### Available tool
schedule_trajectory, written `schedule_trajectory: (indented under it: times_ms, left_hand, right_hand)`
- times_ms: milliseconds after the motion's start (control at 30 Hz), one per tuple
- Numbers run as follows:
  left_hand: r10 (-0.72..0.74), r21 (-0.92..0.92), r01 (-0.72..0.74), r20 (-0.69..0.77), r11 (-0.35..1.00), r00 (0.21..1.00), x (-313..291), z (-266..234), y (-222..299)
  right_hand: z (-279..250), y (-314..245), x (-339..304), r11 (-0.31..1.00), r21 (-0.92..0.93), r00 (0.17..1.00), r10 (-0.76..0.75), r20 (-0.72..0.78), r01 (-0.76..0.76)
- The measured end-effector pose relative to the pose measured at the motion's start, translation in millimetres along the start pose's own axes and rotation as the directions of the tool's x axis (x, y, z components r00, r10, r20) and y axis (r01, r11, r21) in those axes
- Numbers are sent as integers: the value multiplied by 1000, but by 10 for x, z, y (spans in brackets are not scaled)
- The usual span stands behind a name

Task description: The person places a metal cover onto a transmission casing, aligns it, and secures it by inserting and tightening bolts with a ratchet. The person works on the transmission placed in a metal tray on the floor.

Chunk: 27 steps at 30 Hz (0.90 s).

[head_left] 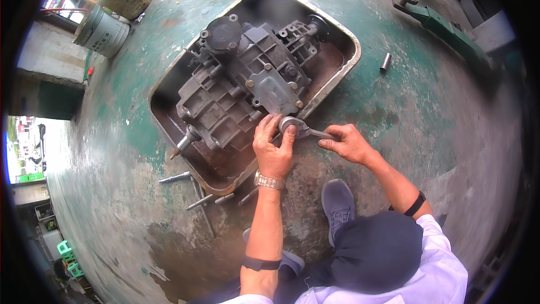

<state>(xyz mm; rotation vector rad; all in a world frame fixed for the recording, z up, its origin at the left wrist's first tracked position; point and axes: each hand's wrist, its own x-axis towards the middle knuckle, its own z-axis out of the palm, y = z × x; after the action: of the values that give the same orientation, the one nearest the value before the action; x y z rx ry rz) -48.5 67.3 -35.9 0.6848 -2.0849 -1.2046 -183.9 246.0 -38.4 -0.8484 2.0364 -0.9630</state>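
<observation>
A grey metal gearbox (216, 98) lies tilted in a deep, rust-stained tray (351, 65). At the tray's near edge, my left hand (274, 149) pinches the round head of a ratchet wrench (304, 130), thumb on top. My right hand (350, 144) is closed round the end of its handle, to the right of the tray. The wrench head is beside a bolted cover plate (274, 91) with several bolts at its edges. Whether a socket sits under the head is hidden by my left fingers.
Several metal bars and sockets (197, 197) lie by the tray's near left side. A loose steel socket (385, 62) is on the floor at right, near a green floor jack (439, 31). Two buckets (104, 31) stand at the far left. My shoe (338, 205) is close to the tray.
</observation>
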Motion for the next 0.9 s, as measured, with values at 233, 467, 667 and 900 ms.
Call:
schedule_trajectory:
  times_ms: [233, 467, 667, 900]
  left_hand:
    - [12, -106, -1, 102, 994, 995, 95, -15, -31]
    - [-1, -180, 28, 146, 983, 989, 89, 13, -108]
    - [-36, -198, 66, 151, 978, 988, 22, 15, -225]
    - [-87, -247, 137, 201, 959, 976, 20, -2, -365]
  right_hand:
    - [-4, -92, 166, 988, 142, 998, -50, -34, 55]
    - [35, -211, 374, 916, 322, 964, 188, 187, -241]
    - [22, -180, 449, 941, 224, 948, 196, 249, -254]
    - [-15, -242, 425, 959, 225, 979, 138, 152, -170]
